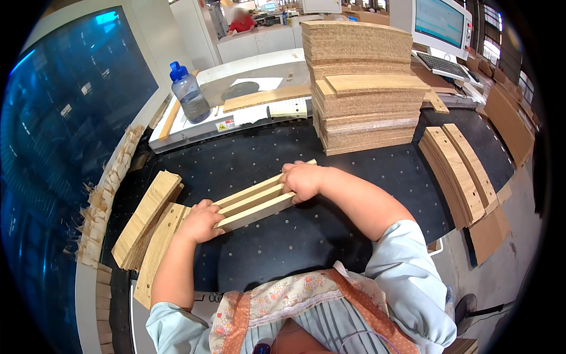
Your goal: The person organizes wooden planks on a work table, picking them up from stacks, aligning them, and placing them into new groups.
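Observation:
Several narrow wooden boards (257, 215) stand on edge, side by side with gaps between them, on the black table top in front of me. My left hand (201, 223) is closed on their left ends, its fingers bent over the edges. Around the right ends, my right hand (303, 180) is closed in the same way, with the thumb side toward the boards. Just left of my left hand lie stacked wooden boards with drilled holes (158, 248). Beyond these, another small board stack (145, 215) lies at an angle.
A tall stack of boards (368, 112) stands at the back, right of centre. Holed curved boards (454, 171) lie on the right. A blue-capped water bottle (191, 97) stands on the white ledge. Left is a machine with a dark blue window (71, 118) and a frayed strip curtain (106, 200).

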Demonstrator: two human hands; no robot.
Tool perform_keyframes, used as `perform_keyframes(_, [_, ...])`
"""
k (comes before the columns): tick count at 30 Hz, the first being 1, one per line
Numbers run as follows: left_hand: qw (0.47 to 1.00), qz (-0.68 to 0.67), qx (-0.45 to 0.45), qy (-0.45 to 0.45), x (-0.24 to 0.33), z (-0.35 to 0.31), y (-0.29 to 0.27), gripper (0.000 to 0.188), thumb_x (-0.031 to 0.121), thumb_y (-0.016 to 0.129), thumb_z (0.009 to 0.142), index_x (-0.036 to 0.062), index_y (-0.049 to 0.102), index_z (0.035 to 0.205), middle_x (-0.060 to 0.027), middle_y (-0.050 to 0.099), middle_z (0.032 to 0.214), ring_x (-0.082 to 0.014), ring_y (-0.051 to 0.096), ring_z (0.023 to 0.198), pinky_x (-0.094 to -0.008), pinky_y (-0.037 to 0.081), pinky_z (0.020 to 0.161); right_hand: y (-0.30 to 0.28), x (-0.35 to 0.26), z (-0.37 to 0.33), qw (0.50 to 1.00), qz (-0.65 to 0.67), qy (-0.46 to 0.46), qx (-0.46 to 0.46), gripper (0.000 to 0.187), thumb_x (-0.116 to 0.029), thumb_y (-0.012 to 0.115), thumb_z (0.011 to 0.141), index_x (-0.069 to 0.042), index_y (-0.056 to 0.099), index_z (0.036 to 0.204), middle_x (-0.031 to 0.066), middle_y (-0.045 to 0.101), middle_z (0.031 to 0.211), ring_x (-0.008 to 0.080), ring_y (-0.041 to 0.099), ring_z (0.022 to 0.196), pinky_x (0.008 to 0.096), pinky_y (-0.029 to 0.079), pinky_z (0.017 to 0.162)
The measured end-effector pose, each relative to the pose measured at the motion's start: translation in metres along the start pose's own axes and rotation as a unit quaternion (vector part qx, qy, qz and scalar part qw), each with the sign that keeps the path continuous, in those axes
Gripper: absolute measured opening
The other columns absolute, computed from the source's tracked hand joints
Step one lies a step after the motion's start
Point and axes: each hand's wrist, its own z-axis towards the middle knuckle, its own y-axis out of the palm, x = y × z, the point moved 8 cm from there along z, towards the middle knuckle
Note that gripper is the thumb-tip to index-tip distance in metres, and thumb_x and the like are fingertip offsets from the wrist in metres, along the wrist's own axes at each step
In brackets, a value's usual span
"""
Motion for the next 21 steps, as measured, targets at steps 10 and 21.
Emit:
perform_keyframes(10, [0.987,-0.043,0.142,0.063,0.02,-0.019,-0.077,0.025,0.02,0.078,0.055,0.0089,0.065,0.073,-0.0053,0.057,0.085,-0.0304,0.05,0.099,-0.0426,0.039,0.079,-0.061,-0.012,-0.024,0.997,0.022,-0.005,0.078,0.019,-0.025,0.072,0.063,-0.012,0.068,0.077,0.0035,0.059,0.09,0.0262,0.045,0.105,0.0406,0.037,0.085])
perform_keyframes(21, [0.993,-0.045,0.11,-0.002,-0.011,0.025,-0.001,0.024,0.025,0.076,0.059,0.0094,0.068,0.075,-0.0042,0.06,0.087,-0.0283,0.049,0.101,-0.0402,0.039,0.085,0.0,0.03,0.007,0.997,-0.011,0.043,0.059,0.025,-0.024,0.07,0.062,-0.013,0.071,0.085,0.0023,0.061,0.097,0.0249,0.045,0.106,0.0394,0.035,0.09])
